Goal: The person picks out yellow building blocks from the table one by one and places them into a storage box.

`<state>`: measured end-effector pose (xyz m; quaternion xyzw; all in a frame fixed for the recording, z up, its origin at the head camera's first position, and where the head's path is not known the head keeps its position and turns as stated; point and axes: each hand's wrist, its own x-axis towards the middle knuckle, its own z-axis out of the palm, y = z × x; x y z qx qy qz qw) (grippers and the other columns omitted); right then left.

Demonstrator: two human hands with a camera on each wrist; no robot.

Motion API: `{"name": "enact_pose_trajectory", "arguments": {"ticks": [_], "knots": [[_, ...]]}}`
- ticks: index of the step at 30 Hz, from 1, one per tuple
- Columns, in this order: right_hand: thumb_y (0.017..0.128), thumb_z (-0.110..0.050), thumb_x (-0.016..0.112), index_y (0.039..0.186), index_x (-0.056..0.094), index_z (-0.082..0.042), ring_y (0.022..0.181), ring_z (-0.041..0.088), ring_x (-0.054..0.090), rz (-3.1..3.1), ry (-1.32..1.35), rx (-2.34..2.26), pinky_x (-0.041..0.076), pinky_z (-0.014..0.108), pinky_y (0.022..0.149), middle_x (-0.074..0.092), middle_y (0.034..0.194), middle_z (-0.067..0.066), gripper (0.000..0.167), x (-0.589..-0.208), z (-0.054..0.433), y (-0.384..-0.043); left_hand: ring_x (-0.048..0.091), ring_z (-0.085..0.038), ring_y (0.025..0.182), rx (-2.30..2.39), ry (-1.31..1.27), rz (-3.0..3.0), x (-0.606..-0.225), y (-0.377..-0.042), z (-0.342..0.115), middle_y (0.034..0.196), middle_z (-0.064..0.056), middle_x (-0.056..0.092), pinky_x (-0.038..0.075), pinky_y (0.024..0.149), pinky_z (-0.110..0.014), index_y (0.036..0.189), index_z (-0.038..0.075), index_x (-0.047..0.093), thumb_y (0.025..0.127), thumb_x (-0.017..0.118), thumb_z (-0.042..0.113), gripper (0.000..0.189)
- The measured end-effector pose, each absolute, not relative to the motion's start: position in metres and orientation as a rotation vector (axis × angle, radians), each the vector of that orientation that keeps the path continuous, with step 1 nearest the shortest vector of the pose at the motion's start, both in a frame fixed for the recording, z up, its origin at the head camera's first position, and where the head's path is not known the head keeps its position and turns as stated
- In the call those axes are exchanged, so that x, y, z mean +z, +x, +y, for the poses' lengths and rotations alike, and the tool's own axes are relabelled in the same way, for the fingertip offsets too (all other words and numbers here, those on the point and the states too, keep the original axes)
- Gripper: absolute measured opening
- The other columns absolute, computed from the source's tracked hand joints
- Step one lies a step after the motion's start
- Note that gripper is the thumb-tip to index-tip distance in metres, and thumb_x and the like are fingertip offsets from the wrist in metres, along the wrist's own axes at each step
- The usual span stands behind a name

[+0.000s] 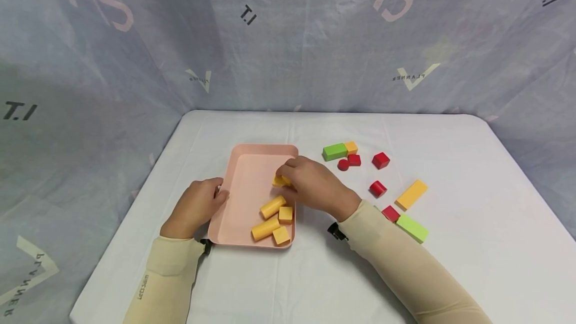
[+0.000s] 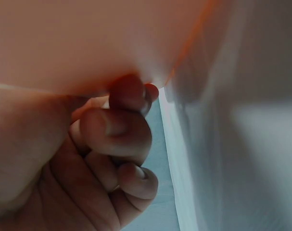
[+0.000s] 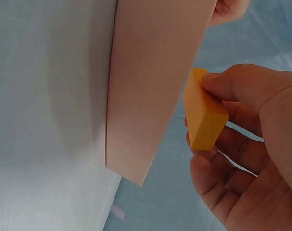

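A shallow pink tray [image 1: 247,179] lies on the white table, left of centre. My left hand [image 1: 193,209] grips its left rim, thumb at the edge; in the left wrist view the fingers [image 2: 119,132] curl against the tray wall. Over the tray's right side, my right hand [image 1: 317,184] pinches a yellow block [image 3: 206,115] between thumb and fingers. Inside the tray, near its lower right corner, are two yellow cylinders [image 1: 272,207] and two yellow cubes [image 1: 285,215].
Right of the tray lie a green block [image 1: 335,152], an orange cube [image 1: 351,147], several red pieces [image 1: 381,160], a long yellow block [image 1: 411,194] and a light green block [image 1: 412,228]. My right forearm crosses in front of them. A grey curtain [image 1: 288,39] hangs behind the table.
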<state>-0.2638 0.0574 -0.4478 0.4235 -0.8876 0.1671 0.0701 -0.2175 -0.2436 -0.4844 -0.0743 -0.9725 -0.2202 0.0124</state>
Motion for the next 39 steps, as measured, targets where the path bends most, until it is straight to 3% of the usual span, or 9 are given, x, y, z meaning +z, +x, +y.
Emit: {"name": "enact_pose_trajectory", "arguments": {"ticks": [10, 17, 39], "knots": [[0.088, -0.021, 0.081, 0.112, 0.072, -0.017, 0.088, 0.008, 0.056, -2.666, 1.298, 0.444, 0.052, 0.024, 0.080, 0.068, 0.100, -0.006, 0.025, -0.4490, 0.0557, -0.2623, 0.040, -0.013, 0.051, -0.673, -0.232, -3.034, -0.4842, -0.2176, -0.2433, 0.059, 0.001, 0.041, 0.031, 0.051, -0.028, 0.075, 0.012, 0.051, 0.099, 0.062, 0.013, 0.027], [0.087, -0.020, 0.082, 0.110, 0.073, -0.017, 0.090, 0.009, 0.057, -2.646, 1.331, 0.405, 0.053, 0.024, 0.083, 0.070, 0.101, -0.006, 0.025, -0.4496, 0.0533, -0.2601, 0.047, -0.015, 0.055, -0.690, -0.195, -3.055, -0.4831, -0.2165, -0.2426, 0.063, -0.001, 0.051, 0.037, 0.053, -0.031, 0.089, 0.011, 0.063, 0.100, 0.063, 0.015, 0.012], [0.089, -0.021, 0.081, 0.109, 0.074, -0.017, 0.094, 0.012, 0.059, -2.623, 1.337, 0.377, 0.053, 0.026, 0.085, 0.071, 0.102, -0.004, 0.022, -0.4563, 0.0506, -0.2600, 0.044, -0.014, 0.053, -0.679, -0.210, -3.049, -0.4835, -0.2171, -0.2425, 0.061, -0.001, 0.048, 0.034, 0.052, -0.030, 0.082, 0.011, 0.059, 0.100, 0.063, 0.014, 0.018]]}}
